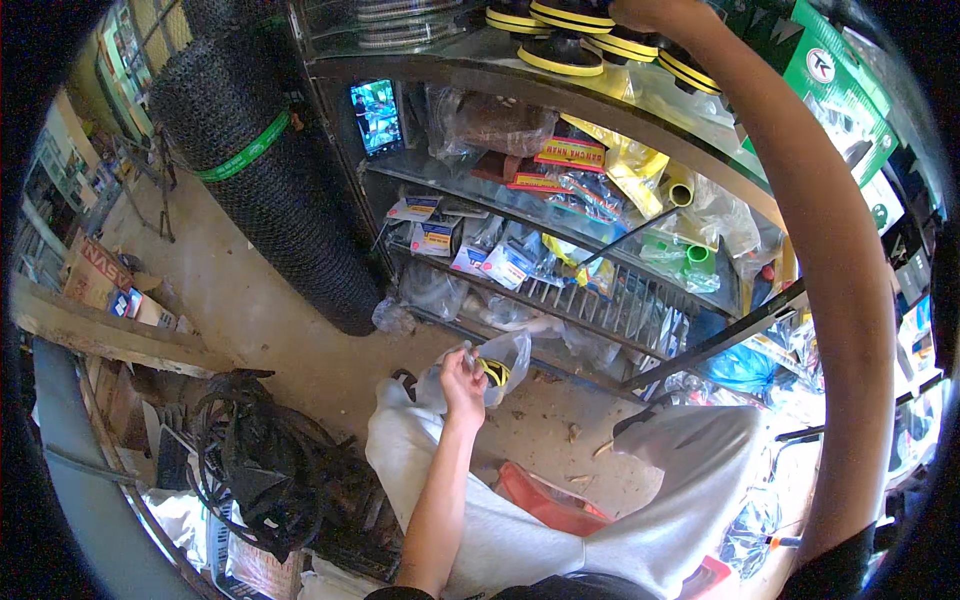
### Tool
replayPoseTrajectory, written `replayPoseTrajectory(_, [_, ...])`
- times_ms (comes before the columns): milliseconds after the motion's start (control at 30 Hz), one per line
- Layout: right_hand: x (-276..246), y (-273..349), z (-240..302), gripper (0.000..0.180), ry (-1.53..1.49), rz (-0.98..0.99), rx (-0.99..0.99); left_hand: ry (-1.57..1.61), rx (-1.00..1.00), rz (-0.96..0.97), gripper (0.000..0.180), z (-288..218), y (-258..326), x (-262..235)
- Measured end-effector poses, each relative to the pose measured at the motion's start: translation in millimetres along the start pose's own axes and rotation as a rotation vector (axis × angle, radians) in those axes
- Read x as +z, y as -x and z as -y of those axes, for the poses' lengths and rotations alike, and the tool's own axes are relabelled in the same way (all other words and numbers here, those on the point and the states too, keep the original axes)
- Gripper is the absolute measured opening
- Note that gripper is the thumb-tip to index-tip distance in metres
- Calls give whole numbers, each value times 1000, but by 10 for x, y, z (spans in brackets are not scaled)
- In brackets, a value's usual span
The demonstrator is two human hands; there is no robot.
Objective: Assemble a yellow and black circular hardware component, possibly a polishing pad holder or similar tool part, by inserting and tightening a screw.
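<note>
My left hand (463, 386) is closed on the gathered edge of a clear plastic bag (515, 352), low in front of the shelves and by my knee. Inside the bag a black and yellow round piece (494, 372) shows through. My right arm stretches up the right side to the top shelf. There my right hand (668, 14) is at a group of black round pads with yellow rims (560, 56), stacked and overlapping. The upper edge of the picture cuts off part of that hand, so its grip is hidden.
Lower shelves (480, 190) hold bagged and carded goods. A lit screen (375, 117) stands at their left. A tall roll of black mesh (260, 170) leans beside them. Black coiled items (255, 460) lie lower left; a red plastic stool (545, 497) shows between my legs. Green boxes (820, 70) stand upper right.
</note>
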State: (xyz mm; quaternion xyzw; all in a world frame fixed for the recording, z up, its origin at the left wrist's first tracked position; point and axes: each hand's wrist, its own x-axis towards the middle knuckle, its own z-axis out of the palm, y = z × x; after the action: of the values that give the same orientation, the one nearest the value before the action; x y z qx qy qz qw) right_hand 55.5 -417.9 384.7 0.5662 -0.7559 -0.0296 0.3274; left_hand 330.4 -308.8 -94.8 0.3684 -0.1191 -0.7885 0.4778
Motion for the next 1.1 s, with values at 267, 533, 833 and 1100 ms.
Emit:
replayPoseTrajectory(267, [-245,816,285,52,-515,-571,26,41,-9,23,23,15,21,51])
replayPoseTrajectory(533, [1049,3193,1449,59,-1198,77,15,-35,-129,249,22,63,273,80])
replayPoseTrajectory(833, [2547,4747,1993,39,-1353,485,16,-159,-407,566,45,468,489,82])
replayPoseTrajectory(1100, [2829,5037,1921,15,-1500,517,417,-62,-549,701,46,821,476,86])
